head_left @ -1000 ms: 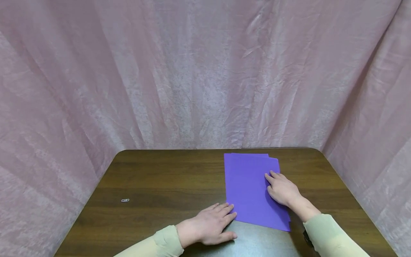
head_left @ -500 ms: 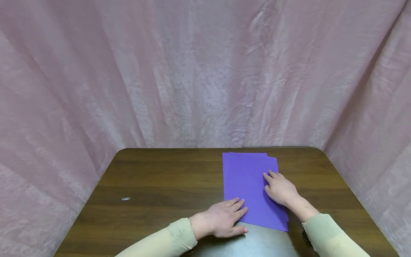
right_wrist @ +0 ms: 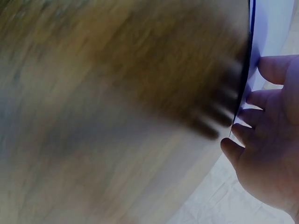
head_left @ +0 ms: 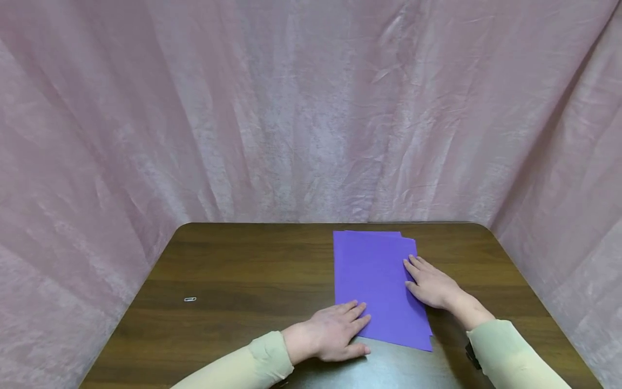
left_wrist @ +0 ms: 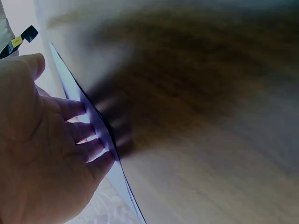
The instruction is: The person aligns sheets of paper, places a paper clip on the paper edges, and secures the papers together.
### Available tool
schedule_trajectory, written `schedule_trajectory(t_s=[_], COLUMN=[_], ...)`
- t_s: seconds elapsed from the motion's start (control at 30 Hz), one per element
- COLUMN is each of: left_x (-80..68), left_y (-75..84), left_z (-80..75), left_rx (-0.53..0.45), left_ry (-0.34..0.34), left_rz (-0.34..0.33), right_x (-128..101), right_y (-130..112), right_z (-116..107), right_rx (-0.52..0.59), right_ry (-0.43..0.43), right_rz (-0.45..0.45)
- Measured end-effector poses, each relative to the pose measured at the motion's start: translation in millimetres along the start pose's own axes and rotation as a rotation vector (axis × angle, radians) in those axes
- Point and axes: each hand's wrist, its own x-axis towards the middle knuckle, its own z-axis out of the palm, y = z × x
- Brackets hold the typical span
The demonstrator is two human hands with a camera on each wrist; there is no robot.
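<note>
Purple sheets [head_left: 373, 281] lie slightly askew on the wooden surface [head_left: 257, 259], right of centre in the frame's lower half. I see the left hand [head_left: 335, 332] resting, fingers straight and spread, on their lower-left corner, the right hand [head_left: 432, 283], fingers likewise extended, touching their right edge.

Paperclip [head_left: 190, 299] on table [head_left: 262, 270]; pink curtain [head_left: 311, 113]

Booth: pink curtains [head_left: 301, 113], wood-grain table [head_left: 262, 270]
</note>
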Motion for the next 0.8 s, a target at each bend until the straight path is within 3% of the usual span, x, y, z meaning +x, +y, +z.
schedule_trajectory(t_s=[0.37,0.8], left_x=[-29.6,-68.6], left_y=[-11.1,-22.8], left_z=[4.0,11.0], left_rx=[-0.061,-0.088], left_ry=[0.012,0.084], left_rz=[0.004,-0.001], right_x=[3,12], right_y=[-31,-63], right_z=[2,18], right_rx=[-0.014,-0.065], right_ry=[0.03,0.042], right_rz=[-0.075,-0.073])
